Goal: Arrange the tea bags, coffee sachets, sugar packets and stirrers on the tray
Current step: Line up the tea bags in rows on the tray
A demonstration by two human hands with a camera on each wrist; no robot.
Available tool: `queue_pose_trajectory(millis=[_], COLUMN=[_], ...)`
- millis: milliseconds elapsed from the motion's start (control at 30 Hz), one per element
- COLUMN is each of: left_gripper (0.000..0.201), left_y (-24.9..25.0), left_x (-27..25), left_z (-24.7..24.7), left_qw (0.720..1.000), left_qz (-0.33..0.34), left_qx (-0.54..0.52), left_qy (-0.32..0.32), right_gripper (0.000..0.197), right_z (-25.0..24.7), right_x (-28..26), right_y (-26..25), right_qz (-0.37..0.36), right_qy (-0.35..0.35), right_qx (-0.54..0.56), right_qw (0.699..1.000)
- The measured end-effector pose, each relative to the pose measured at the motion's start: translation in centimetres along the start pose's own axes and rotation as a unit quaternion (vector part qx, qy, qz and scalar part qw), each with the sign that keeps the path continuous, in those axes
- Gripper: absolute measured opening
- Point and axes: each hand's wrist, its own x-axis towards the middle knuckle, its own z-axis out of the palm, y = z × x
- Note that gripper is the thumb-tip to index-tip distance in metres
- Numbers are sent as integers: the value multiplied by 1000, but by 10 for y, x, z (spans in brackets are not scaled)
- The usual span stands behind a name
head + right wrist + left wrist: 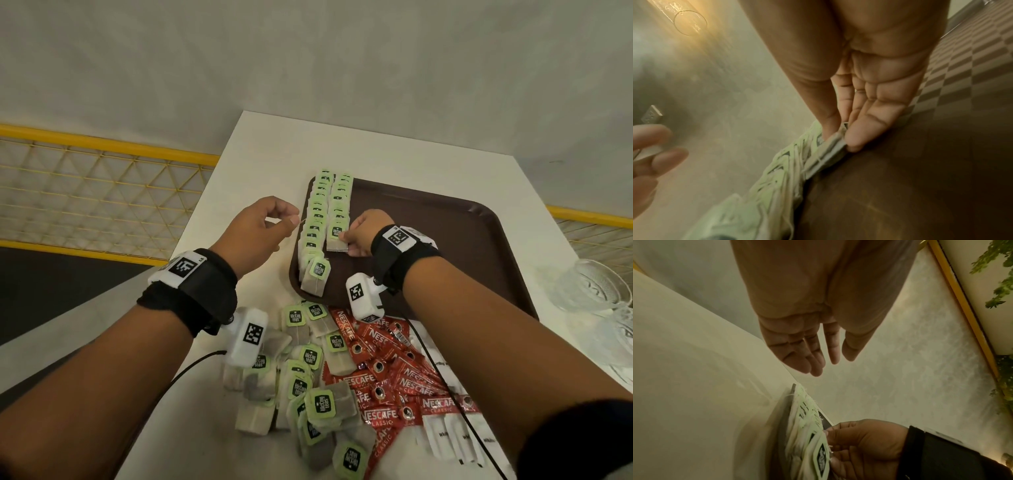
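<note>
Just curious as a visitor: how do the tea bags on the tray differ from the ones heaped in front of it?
The tea bags on the tray overlap in two neat rows; the loose tea bags lie jumbled on the white table, facing all ways. The right hand touches the tray's second row; the heap goes untouched. Both have green tags.

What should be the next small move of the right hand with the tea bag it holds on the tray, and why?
Probably let go: the right hand pinches the tea bag already lying at the near end of the second row on the tray, while many loose tea bags wait on the table.
</note>
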Motion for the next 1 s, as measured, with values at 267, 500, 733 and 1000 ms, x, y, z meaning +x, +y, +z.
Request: queue_pose_trajectory(millis=[267,500,733,1000], left_gripper=[13,29,83,58], left_y=[1,-2,-12,-19], left_x=[-23,-62,-100,-125], left_z=[-13,-29,-25,-16], left_qw=[999,952,838,859], left_qz=[0,-70,-112,-114], left_qx=[36,240,479,455], left_qy=[-28,-174,-238,-203], right_gripper=[18,26,25,55], right_z=[-6,-13,27,64], right_x=[-27,-120,-184,-197], right_y=[-4,-19,-2,16], right_qz=[-26,-163,-214,-202], right_qy=[29,-38,-218,-193], right_qx=[-42,-167,-318,-410], right_qw=[998,972,898,868])
